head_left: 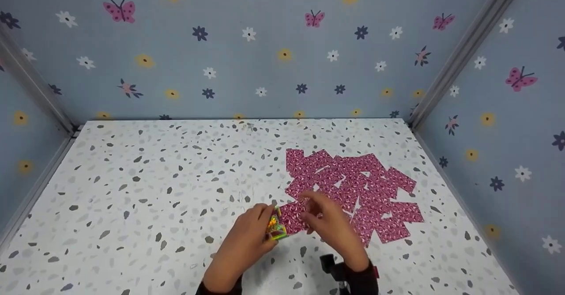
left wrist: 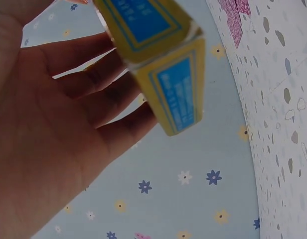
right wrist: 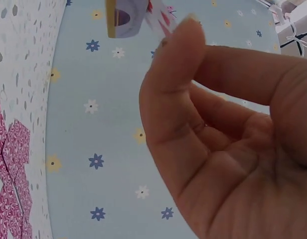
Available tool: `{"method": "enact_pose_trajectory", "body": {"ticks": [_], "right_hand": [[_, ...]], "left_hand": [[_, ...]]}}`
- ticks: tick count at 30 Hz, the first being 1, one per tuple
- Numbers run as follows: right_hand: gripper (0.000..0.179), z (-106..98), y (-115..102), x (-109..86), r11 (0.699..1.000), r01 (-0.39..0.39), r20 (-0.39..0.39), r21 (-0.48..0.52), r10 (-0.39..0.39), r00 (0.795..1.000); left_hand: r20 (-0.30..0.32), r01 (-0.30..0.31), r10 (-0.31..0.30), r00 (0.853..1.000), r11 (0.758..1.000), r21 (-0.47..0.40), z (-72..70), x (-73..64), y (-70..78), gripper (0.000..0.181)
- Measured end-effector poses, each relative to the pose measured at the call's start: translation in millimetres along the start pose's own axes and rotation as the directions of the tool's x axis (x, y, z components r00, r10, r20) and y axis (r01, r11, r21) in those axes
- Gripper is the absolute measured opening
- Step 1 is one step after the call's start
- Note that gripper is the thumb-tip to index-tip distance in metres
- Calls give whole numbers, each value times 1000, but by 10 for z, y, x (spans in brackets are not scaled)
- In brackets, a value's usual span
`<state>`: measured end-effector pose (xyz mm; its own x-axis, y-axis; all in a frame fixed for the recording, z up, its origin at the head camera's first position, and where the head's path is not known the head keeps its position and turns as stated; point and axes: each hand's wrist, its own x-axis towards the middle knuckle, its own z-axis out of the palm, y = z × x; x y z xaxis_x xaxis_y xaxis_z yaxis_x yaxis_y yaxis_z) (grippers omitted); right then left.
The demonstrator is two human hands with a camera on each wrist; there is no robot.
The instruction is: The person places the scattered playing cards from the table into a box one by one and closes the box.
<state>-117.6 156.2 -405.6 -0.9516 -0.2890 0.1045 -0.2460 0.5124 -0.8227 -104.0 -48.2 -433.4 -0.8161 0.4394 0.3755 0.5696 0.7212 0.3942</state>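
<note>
The left hand grips a small yellow-and-blue rectangular box; just right, a pink-patterned flat card meets the bent-fingered right hand, its hold unclear. Matching pink cards overlap beyond on the speckled white desk.

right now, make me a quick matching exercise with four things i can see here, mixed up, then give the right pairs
Things:
1. box
2. cards
3. table
4. back wall

Descriptions:
A. pale blue, with flowers and butterflies
B. pink-patterned, spread out and partly overlapping
C. held in the left hand
D. white with grey flecks

Right pairs: 1-C, 2-B, 3-D, 4-A
</note>
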Motion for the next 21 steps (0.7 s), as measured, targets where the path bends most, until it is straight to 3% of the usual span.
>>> {"method": "enact_pose_trajectory", "body": {"ticks": [5, 14, 21], "right_hand": [[32, 87, -32, 4, 999, -34, 13, -1, 34, 999], [26, 151, -84, 29, 977, -28, 10, -210, 31, 999], [24, 222, -146, 20, 953, -68, 39, -295, 83, 996]], "left_hand": [[-11, -14, 14, 1000, 1000, 7, 9, 1, 29, 60], [12, -7, 7, 1000, 1000, 21, 11, 13, 80, 59], [31, -9, 8, 999, 1000, 10, 42, 14, 71, 59]]}}
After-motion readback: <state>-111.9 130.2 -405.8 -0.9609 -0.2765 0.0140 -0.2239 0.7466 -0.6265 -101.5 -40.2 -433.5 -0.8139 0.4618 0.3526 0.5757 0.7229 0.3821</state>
